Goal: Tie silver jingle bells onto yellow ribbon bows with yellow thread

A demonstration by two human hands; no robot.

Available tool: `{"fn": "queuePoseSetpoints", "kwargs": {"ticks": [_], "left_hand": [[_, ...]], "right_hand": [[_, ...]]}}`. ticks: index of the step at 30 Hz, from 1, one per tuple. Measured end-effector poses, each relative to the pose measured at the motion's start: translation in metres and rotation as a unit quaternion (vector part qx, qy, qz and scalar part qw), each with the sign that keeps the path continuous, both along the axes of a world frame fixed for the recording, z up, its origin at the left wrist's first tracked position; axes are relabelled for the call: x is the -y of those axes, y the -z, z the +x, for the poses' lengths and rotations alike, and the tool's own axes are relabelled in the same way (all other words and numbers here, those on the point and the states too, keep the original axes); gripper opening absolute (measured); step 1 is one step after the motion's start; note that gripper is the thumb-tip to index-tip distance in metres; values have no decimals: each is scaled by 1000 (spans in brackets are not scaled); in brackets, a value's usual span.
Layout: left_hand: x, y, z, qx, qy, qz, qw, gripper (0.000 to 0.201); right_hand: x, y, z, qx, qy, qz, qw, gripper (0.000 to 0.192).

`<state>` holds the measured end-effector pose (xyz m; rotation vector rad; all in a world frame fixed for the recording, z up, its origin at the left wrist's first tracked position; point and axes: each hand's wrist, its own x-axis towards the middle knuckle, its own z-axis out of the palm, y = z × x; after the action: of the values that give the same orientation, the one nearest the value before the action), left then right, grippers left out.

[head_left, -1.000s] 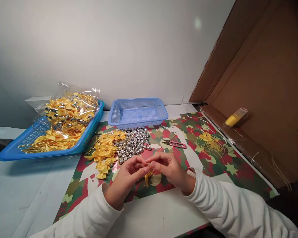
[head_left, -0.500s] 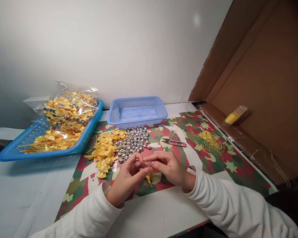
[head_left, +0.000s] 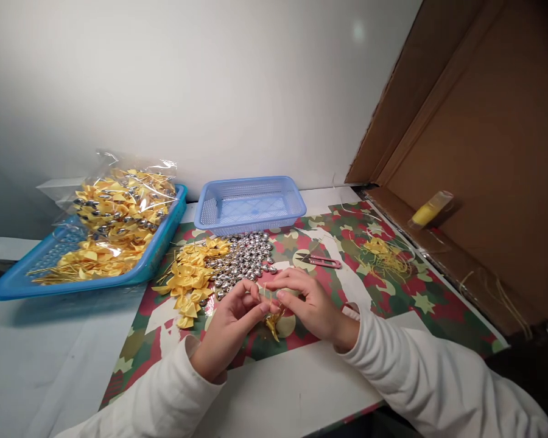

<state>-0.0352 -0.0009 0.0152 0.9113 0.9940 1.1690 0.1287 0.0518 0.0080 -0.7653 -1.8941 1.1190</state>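
Observation:
My left hand (head_left: 237, 322) and my right hand (head_left: 309, 306) meet over the front of the patterned sheet, fingertips close together. Both are closed in a pinch on a thin yellow cord (head_left: 268, 295), which shows in the small gap between them. Just beneath the fingers hangs a yellow ribbon bow (head_left: 273, 330), partly hidden by them. Beyond my left hand lie a pile of yellow ribbon bows (head_left: 189, 280) and a heap of silver bells (head_left: 246, 258). Pink-handled thread snips (head_left: 322, 261) rest beyond my right hand.
A blue basket (head_left: 132, 277) at the left carries a clear bag (head_left: 123, 198) full of bows with bells. Behind the bells stands a lilac basket (head_left: 251, 226). Yellow cords (head_left: 386, 255) lie tangled at right, near a yellow-filled tube (head_left: 432, 210) and a cardboard wall (head_left: 484, 152).
My right hand's fingers have lifted slightly and opened a small gap from the left ones, where the cord now shows more clearly. The view has shifted a little.

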Motion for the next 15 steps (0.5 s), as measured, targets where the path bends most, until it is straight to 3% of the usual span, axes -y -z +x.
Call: {"fn": "queuePoseSetpoints", "kwargs": {"ticks": [4, 10, 15], "left_hand": [[0, 0, -1, -11, -22, 8, 1000, 32], [1, 0, -1, -27, -21, 11, 999, 29], [0, 2, -2, -70, -26, -3, 997, 26]], "right_hand": [[0, 0, -1, -1, 15, 60, 998, 15], [-3, -4, 4, 83, -2, 139, 987, 6], [-4, -15, 9, 87, -19, 124, 988, 8]]}}
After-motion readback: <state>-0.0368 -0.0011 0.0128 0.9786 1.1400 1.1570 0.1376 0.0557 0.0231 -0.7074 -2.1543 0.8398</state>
